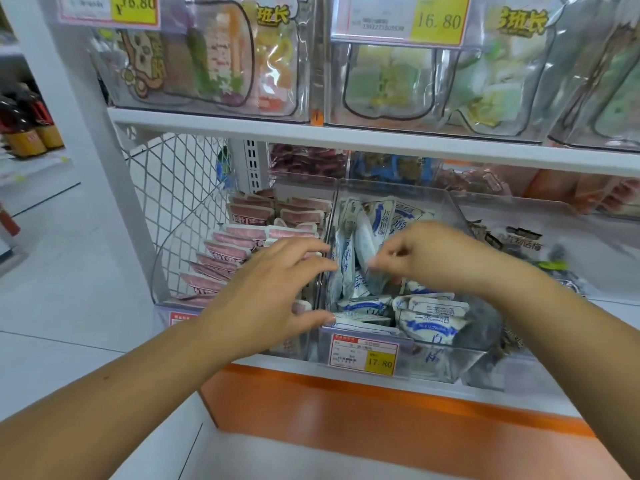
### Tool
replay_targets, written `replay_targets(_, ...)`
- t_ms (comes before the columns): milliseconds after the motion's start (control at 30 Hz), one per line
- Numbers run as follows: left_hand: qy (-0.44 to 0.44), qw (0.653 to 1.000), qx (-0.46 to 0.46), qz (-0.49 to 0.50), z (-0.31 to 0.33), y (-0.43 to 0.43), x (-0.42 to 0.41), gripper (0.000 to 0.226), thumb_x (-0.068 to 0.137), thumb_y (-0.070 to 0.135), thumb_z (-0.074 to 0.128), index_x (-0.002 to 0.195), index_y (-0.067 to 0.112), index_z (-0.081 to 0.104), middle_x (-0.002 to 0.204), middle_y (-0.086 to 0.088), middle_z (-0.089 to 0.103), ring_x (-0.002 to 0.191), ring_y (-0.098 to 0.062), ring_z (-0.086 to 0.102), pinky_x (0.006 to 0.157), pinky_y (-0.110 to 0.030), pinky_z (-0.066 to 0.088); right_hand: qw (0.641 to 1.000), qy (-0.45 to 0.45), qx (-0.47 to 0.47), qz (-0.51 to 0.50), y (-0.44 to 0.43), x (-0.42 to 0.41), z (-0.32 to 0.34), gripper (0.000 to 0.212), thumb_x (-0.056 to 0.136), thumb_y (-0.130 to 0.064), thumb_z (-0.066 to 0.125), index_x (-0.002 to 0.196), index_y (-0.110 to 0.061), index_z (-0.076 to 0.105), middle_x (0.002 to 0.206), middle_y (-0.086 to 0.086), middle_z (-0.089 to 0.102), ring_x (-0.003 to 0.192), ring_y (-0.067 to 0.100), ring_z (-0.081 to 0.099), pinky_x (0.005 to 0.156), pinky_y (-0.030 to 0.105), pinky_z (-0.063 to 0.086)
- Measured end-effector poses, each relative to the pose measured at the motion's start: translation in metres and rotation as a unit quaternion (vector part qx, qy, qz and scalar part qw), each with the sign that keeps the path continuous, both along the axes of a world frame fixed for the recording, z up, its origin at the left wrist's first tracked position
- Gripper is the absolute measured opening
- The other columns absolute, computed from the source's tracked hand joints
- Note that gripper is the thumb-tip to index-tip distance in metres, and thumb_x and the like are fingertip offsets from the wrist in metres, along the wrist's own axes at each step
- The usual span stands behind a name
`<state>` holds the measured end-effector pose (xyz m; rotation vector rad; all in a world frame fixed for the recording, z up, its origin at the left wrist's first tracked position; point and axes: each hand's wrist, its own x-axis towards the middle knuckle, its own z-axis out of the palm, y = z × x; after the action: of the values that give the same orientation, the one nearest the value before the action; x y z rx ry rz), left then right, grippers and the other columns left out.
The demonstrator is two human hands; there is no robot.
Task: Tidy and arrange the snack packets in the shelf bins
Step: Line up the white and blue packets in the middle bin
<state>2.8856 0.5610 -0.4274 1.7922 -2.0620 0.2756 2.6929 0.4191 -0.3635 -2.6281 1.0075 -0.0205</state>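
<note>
— Blue-and-white snack packets (363,237) standing in the clear plastic bin (446,209); right hand (440,254), fingertips together, pinching one upright, likely to square the row!
— And the left hand (273,285)?
— Fingers spread over the divider, beside the pink foil packets (235,244); bracing the bin, I'd say.
— Around them?
— White metal shelf (346,136) above; orange plinth (346,403) below; pale shop floor (52,271).

2 hands (277,289), 3 yellow price tags (379,362), 1 mesh panel (180,202); pkts (429,320) uncountable
</note>
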Motion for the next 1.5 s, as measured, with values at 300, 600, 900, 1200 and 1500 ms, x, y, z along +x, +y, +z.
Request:
replay_targets(300, 0.027, 1.0, 0.001, 0.001, 0.004, 0.0, -0.006, 0.062, 0.08, 0.064, 0.056, 0.135, 0.035, 0.048, 0.142, 0.015, 0.039, 0.13, -0.005, 0.031, 0.108, -0.033, 0.034, 0.987, -0.141, -0.001, -0.078, -0.011, 0.002, -0.019, 0.031, 0.092, -0.03, 0.064, 0.123, -0.032, 0.063, 0.083, -0.011, 0.058, 0.065, 0.002, 0.054, 0.055, 0.011, 0.036)
replay_targets(600, 0.221, 0.975, -0.011, -0.03, 0.021, -0.007, -0.051, 0.058, 0.083, 0.045, 0.067, 0.137, 0.038, 0.046, 0.138, 0.025, 0.044, 0.125, 0.011, 0.037, 0.098, 0.0, 0.023, 0.833, -0.345, 0.409, -0.139, 0.025, -0.047, 0.003, 0.035, 0.084, -0.033, 0.063, 0.104, -0.005, 0.07, 0.086, 0.017, 0.072, 0.066, 0.018, 0.065, 0.054, 0.021, 0.053)
replay_targets(900, 0.514, 0.84, 0.153, -0.084, 0.031, -0.013, -0.083, 0.023, 0.095, 0.019, 0.057, 0.116, 0.029, 0.062, 0.103, 0.005, 0.073, 0.092, -0.011, 0.07, 0.075, -0.028, 0.057, 0.948, -0.264, 0.162, -0.077, 0.05, -0.081, 0.015, 0.034, 0.081, -0.056, 0.059, 0.112, -0.044, 0.061, 0.1, -0.017, 0.068, 0.092, 0.002, 0.065, 0.083, 0.026, 0.052)
replay_targets(1200, 0.653, 0.738, 0.157, -0.063, 0.031, -0.014, -0.086, 0.025, 0.093, 0.011, 0.059, 0.118, 0.014, 0.061, 0.104, 0.0, 0.074, 0.096, -0.018, 0.071, 0.077, -0.03, 0.059, 0.888, -0.315, 0.324, -0.086, 0.038, -0.074, -0.005, 0.049, 0.062, -0.028, 0.08, 0.104, -0.015, 0.059, 0.091, 0.003, 0.075, 0.081, 0.022, 0.071, 0.076, 0.041, 0.054)
replay_targets(1500, 0.059, 0.989, 0.126, -0.051, 0.033, -0.016, -0.044, 0.04, 0.083, 0.049, 0.067, 0.121, 0.041, 0.061, 0.113, 0.024, 0.059, 0.101, 0.007, 0.049, 0.093, -0.019, 0.042, 0.968, -0.233, 0.042, -0.079, 0.026, -0.103, 0.036, 0.031, 0.064, -0.019, 0.087, 0.085, -0.028, 0.066, 0.076, -0.007, 0.071, 0.057, 0.007, 0.06, 0.057, 0.029, 0.048)
